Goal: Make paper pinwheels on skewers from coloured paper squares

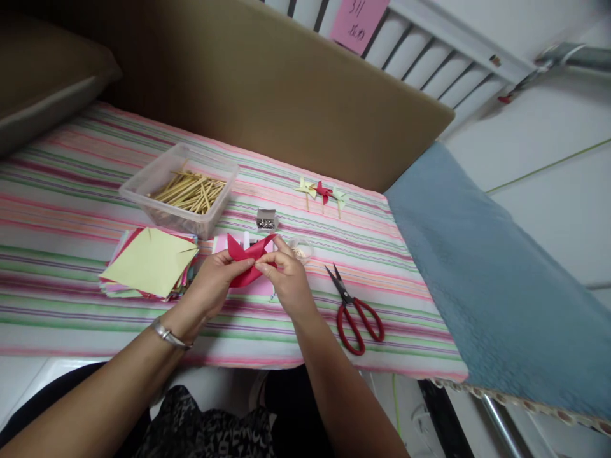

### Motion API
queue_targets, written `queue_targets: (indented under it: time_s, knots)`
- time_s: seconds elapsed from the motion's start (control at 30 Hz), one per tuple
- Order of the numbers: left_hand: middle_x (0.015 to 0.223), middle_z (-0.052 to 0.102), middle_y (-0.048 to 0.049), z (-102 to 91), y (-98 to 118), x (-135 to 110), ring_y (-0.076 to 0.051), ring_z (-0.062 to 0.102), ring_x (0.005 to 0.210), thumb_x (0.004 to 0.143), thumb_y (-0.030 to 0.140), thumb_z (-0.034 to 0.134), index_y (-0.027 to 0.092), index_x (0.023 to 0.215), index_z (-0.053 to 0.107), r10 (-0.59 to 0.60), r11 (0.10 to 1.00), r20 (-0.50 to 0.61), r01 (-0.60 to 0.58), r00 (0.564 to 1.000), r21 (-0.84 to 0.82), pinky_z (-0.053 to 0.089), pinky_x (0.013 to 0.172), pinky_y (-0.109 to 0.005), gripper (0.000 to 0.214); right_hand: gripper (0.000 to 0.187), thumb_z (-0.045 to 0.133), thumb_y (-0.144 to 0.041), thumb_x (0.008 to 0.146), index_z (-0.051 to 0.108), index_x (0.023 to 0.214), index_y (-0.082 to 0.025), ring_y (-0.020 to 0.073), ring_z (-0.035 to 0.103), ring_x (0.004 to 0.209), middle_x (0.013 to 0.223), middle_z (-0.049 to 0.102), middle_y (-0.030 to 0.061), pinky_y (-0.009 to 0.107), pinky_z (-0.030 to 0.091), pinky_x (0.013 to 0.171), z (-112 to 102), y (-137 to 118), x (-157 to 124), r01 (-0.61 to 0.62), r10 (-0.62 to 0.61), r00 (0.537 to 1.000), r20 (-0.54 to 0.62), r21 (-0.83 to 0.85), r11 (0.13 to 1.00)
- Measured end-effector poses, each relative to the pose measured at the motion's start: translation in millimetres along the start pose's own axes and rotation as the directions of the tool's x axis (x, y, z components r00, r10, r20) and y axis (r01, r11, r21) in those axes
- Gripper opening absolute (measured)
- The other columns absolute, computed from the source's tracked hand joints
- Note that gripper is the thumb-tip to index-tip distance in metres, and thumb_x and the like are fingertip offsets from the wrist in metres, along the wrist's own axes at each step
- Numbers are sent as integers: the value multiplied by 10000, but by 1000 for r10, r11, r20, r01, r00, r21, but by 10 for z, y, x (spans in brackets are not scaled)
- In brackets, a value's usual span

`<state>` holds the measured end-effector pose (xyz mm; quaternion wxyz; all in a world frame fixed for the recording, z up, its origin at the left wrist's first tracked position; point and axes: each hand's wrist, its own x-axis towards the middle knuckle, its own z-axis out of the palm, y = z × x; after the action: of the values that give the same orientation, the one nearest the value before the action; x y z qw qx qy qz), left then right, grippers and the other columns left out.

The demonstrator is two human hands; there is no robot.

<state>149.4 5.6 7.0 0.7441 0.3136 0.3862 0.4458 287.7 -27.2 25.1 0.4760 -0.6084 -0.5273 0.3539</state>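
Note:
Between my two hands is a red paper pinwheel (244, 274), its corners folded up and inward. My left hand (216, 278) grips its left side, thumb pressed near the middle. With thumb and fingers pinched, my right hand (285, 273) holds the pinwheel's right side close to the centre; whether a small part is between those fingertips I cannot tell. Under the paper lies a pink sheet (260, 289). A small open box of metal pins (266, 220) stands just behind. Partly hidden by my right hand is a clear round dish (301, 249) with small pale pieces.
Left of my hands sits a stack of coloured paper squares (149, 261), yellow on top. Behind it is a plastic tub (184, 224) of wooden sticks (195, 192). Red-handled scissors (352, 310) lie at right. Several finished pinwheels (323, 192) lie before a brown board (267, 83).

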Motion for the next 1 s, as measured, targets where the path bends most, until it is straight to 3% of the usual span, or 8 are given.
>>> queue_targets:
  time_s: [0.2,0.3,0.4,0.73,1.0]
  knots:
    - [747,758,-38,4,10,-16,-123,634,679,611,217,817,143,789,766,19,1000,-14,-18,1000,23,474,697,-229,199,42,683,-250,706,698,683,-218,260,463,1298,1282,609,73,414,287,1091,3,-2,5,-27,26,999,18,62,998]
    - [756,760,-28,-4,0,-21,-125,637,670,616,217,815,156,801,768,22,999,-13,-21,1000,46,483,692,-240,200,88,686,-290,698,664,656,-215,226,618,987,934,694,39,371,424,928,17,13,9,-59,55,998,33,156,986]
    - [744,756,-22,-13,-17,-19,-128,636,654,612,216,814,160,793,769,24,997,-11,-23,1000,73,489,679,-249,194,122,695,-320,690,655,685,-204,159,579,682,688,636,-8,305,452,710,25,32,7,-136,125,990,64,227,964]
    - [667,734,-4,40,25,-43,-107,602,585,582,193,818,156,731,757,36,998,-54,-33,998,56,455,599,-216,165,120,699,-303,674,659,676,-190,129,531,605,629,615,-22,262,410,612,43,29,-1,-128,127,992,21,231,965]
    - [736,759,-58,37,68,-70,-158,656,645,588,207,829,135,765,760,-33,999,21,33,999,5,499,663,-269,203,117,702,-306,656,666,660,-195,129,526,578,600,606,-25,265,415,596,39,29,-7,-113,123,992,-27,226,968]
